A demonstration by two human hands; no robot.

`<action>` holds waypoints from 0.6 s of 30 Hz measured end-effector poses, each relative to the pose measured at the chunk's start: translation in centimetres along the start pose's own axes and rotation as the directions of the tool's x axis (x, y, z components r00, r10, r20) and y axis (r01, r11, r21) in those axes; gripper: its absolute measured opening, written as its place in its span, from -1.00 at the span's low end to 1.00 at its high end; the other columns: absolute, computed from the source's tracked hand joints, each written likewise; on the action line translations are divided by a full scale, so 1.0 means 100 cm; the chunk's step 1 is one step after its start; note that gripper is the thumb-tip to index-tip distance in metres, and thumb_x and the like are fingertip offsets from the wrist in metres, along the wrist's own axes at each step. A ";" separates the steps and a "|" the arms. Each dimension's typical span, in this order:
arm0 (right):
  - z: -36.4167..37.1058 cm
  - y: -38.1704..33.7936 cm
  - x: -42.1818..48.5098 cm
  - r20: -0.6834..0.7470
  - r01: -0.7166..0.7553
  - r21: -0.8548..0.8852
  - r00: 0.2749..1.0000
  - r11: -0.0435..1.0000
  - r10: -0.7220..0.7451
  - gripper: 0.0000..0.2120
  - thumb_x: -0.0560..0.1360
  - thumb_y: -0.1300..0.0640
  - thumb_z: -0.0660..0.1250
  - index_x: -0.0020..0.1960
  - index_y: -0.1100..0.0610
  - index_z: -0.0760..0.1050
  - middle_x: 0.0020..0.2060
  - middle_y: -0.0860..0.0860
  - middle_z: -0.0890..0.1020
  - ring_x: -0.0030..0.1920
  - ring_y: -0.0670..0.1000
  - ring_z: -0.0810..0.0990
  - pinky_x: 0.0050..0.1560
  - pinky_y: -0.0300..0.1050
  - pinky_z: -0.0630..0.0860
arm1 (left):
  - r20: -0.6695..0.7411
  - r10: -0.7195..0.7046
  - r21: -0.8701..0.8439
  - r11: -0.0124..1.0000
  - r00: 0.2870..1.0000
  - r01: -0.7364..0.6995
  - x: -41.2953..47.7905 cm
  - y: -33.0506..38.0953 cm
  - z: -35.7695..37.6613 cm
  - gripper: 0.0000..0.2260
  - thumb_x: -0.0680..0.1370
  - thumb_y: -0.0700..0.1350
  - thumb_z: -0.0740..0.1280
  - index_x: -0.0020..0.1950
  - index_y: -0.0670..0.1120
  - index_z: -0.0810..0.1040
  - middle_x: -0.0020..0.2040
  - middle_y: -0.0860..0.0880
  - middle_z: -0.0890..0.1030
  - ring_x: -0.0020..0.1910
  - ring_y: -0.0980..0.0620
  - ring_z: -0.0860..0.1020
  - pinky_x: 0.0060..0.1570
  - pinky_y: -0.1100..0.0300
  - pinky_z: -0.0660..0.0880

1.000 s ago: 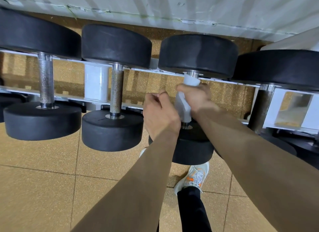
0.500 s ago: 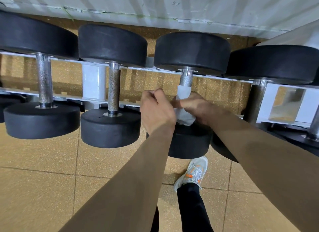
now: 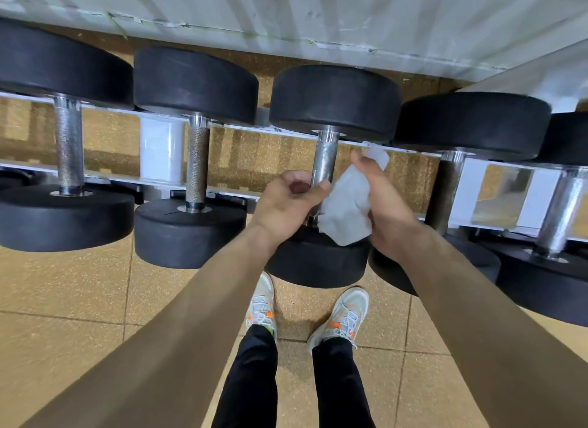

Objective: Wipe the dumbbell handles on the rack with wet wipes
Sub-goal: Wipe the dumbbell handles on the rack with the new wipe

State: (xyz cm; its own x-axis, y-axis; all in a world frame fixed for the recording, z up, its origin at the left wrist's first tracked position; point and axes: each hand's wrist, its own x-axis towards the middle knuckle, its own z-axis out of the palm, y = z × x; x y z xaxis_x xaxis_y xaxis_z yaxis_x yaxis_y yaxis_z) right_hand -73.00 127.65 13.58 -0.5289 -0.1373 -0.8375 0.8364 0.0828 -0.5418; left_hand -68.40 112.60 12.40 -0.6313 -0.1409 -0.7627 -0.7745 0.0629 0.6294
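Several black dumbbells lie across a white rack [image 3: 161, 147] at hip height. The middle dumbbell's knurled steel handle [image 3: 324, 158] is bare along its upper part. A grey wet wipe [image 3: 346, 211] hangs just right of that handle, over the near weight head [image 3: 318, 262]. My right hand [image 3: 386, 204] grips the wipe along its right side, a corner poking out above the fingers. At the foot of the handle sits my left hand [image 3: 286, 204], fingers curled, its thumb pinching the wipe's left edge.
Two dumbbells [image 3: 195, 166] [image 3: 68, 154] sit to the left and two thicker-handled ones [image 3: 445, 192] [image 3: 560, 211] to the right. A white wall [image 3: 286, 10] runs behind the rack. My feet [image 3: 343, 313] stand on tan floor tiles below.
The wipe has come off the middle handle and now hangs spread to its right. My right hand moved right and opened out; my left hand stayed by the handle's lower end.
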 end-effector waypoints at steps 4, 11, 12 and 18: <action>0.006 -0.002 -0.013 0.057 -0.029 0.027 0.998 0.999 0.028 -0.27 0.50 -0.43 0.21 0.29 0.18 0.60 0.07 0.21 0.72 0.10 0.18 0.71 0.25 0.09 0.58 | 0.110 0.114 -0.132 0.986 0.987 -0.099 -0.021 0.015 -0.004 -0.70 0.57 0.17 0.39 0.11 -0.03 0.68 0.02 0.06 0.71 -0.03 0.21 0.64 0.06 0.36 0.49; -0.001 -0.002 -0.021 0.040 0.122 -0.341 0.992 0.932 -0.116 -0.41 0.39 -0.53 0.22 0.06 -0.06 0.58 0.25 -0.03 0.57 0.19 -0.06 0.59 0.36 -0.01 0.39 | -0.130 0.065 -0.277 0.956 0.989 -0.100 -0.034 0.011 0.003 -0.89 0.54 -0.17 0.48 -0.01 -0.15 0.59 -0.05 -0.21 0.71 -0.16 -0.08 0.63 -0.03 -0.09 0.60; -0.006 -0.003 -0.022 0.060 0.228 -0.457 0.972 0.860 -0.226 -0.58 0.47 -0.41 0.30 -0.09 -0.04 0.55 0.30 -0.09 0.48 0.28 -0.13 0.50 0.36 -0.12 0.29 | -0.156 0.060 -0.266 0.959 0.986 -0.101 -0.033 0.012 -0.002 -0.89 0.56 -0.15 0.47 0.01 -0.13 0.58 -0.03 -0.21 0.71 -0.16 -0.08 0.64 -0.03 -0.10 0.61; -0.028 -0.005 -0.011 0.271 0.427 -0.589 0.904 0.686 -0.330 -0.70 0.20 -0.19 0.50 -0.23 -0.03 0.54 0.05 -0.12 0.64 0.13 -0.05 0.59 0.15 0.01 0.42 | -0.149 0.110 -0.171 0.976 0.983 -0.135 -0.023 0.021 -0.012 -0.83 0.61 -0.07 0.41 0.11 -0.13 0.53 -0.05 -0.06 0.68 -0.11 0.01 0.67 -0.19 0.12 0.62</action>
State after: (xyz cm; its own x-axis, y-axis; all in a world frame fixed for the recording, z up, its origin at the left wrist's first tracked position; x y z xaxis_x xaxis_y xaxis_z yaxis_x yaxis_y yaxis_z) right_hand -73.24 130.55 14.59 -0.7153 -0.4188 -0.5594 0.2638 0.5794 -0.7711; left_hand -68.57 111.86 15.69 -0.6995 -0.2786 -0.6581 -0.6636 -0.0886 0.7428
